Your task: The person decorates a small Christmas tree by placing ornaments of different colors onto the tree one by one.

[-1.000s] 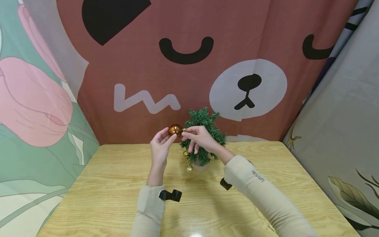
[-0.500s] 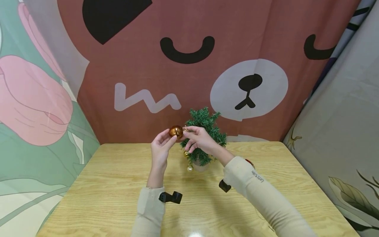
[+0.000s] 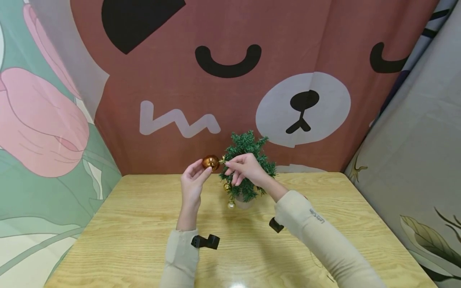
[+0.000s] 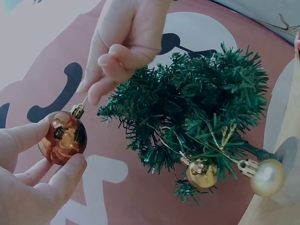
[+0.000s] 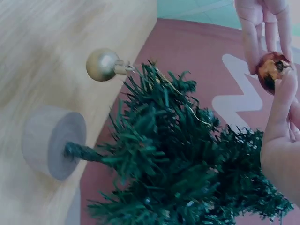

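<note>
Beige sleeves (image 3: 183, 252) stretch over a wood-grain tabletop (image 3: 126, 236) that spreads left of the arms to its edge. Above it, the left hand (image 3: 191, 183) grips a copper bauble (image 3: 210, 161) between thumb and fingers; the right hand (image 3: 249, 169) pinches the gold cord (image 4: 86, 99) at its cap (image 4: 77, 110). The bauble sits at the fingertips, open air to its left, a small green tree (image 3: 247, 142) close on its right. A gold bauble (image 4: 202, 172) and a pearly bauble (image 4: 268, 178) hang there, before a bear-print curtain (image 3: 162, 80).

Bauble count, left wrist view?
3 clear: copper bauble in the left hand, shiny gold bauble and matte gold bauble on the tree. Red object at right edge unclear; others may be hidden.
</note>
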The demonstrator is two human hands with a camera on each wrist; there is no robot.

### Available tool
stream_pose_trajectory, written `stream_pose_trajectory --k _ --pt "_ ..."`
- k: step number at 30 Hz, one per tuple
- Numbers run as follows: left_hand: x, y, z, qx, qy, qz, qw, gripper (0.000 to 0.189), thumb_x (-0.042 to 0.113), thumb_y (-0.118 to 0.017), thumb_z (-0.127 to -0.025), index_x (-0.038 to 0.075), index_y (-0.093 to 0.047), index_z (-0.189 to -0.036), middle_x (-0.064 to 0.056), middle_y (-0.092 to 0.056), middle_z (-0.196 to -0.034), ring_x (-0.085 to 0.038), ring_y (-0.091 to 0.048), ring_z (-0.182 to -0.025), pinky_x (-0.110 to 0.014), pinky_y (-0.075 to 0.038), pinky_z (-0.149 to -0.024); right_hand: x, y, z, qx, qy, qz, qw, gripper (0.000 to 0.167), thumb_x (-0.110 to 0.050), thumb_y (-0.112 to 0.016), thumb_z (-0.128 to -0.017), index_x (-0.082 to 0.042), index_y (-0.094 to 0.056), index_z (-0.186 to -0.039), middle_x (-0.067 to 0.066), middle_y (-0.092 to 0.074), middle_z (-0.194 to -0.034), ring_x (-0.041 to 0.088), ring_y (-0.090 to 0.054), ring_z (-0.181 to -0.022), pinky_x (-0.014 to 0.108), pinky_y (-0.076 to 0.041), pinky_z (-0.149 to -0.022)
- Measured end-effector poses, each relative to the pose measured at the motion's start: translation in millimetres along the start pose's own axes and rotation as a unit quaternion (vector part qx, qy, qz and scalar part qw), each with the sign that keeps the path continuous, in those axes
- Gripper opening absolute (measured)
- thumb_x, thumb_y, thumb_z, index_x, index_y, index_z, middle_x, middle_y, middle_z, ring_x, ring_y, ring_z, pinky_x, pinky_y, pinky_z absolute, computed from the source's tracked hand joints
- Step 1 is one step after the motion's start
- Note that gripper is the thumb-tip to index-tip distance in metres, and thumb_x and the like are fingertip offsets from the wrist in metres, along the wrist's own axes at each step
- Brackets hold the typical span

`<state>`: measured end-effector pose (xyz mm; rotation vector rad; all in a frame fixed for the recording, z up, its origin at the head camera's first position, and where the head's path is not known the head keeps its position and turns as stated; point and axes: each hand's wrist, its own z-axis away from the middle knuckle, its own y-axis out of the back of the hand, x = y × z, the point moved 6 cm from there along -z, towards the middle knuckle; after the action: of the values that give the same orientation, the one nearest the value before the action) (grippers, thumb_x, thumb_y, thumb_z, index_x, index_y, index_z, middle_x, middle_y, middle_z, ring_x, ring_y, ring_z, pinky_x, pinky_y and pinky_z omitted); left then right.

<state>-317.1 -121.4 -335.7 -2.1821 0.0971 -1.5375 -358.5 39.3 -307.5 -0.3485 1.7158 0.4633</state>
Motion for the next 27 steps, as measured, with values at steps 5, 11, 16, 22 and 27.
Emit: stream_pose_trajectory --k 5,11,16,22,27 --pt "-2.7 0.2 1.8 -0.009 0.005 0.02 0.9998 0.039 -0.011 -0.063 -0.076 -0.012 -0.052 -0.113 -0.007 -0.057 -0.09 -0.014 -0.058 -0.079 -0.024 -0.05 -0.071 -11.7 9.1 1.2 0.028 0.026 0.032 0.9987 0.023 -0.006 -0.055 -0.088 0.014 -0.059 -0.098 0.022 -0.062 -0.077 0.014 -0.056 -0.044 0.032 -0.049 -0.043" --pt "-9.5 -0.7 4.9 -0.031 0.018 0.031 0.9989 0.04 -0.012 -0.061 -0.077 -0.011 -0.049 -0.115 -0.007 -0.056 -0.091 -0.013 -0.058 -0.08 -0.025 -0.05 -0.073 -18.0 13.8 1.5 0.044 0.047 0.034 0.9974 0.022 -0.003 -0.054 -0.089 0.016 -0.058 -0.099 0.027 -0.06 -0.086 0.013 -0.056 -0.046 0.031 -0.05 -0.044" --pt "-16.3 -1.8 6.8 -0.055 0.029 0.031 0.9976 0.043 -0.013 -0.06 -0.078 -0.013 -0.045 -0.118 -0.008 -0.055 -0.092 -0.013 -0.058 -0.081 -0.027 -0.05 -0.073 -21.2 12.5 0.2 0.046 0.054 0.045 0.9965 0.025 -0.004 -0.054 -0.088 0.018 -0.056 -0.102 0.03 -0.058 -0.09 0.013 -0.057 -0.047 0.03 -0.05 -0.045" --pt "-24.0 -3.5 8.3 -0.079 0.036 0.008 0.9961 0.041 -0.01 -0.058 -0.081 -0.014 -0.045 -0.119 -0.008 -0.057 -0.094 -0.012 -0.06 -0.079 -0.032 -0.05 -0.075 -24.4 12.5 -3.3 0.054 0.058 0.058 0.9952 0.023 -0.004 -0.054 -0.088 0.014 -0.058 -0.102 0.026 -0.06 -0.086 0.013 -0.057 -0.047 0.03 -0.05 -0.044" --pt "-31.0 -4.1 8.6 -0.091 0.043 -0.014 0.9948 0.036 -0.004 -0.058 -0.083 -0.013 -0.048 -0.116 -0.007 -0.058 -0.09 -0.014 -0.06 -0.077 -0.033 -0.05 -0.074 -28.3 11.2 -4.2 0.058 0.065 0.067 0.994 0.021 -0.003 -0.054 -0.089 0.012 -0.059 -0.102 0.024 -0.061 -0.087 0.014 -0.056 -0.047 0.029 -0.049 -0.043"
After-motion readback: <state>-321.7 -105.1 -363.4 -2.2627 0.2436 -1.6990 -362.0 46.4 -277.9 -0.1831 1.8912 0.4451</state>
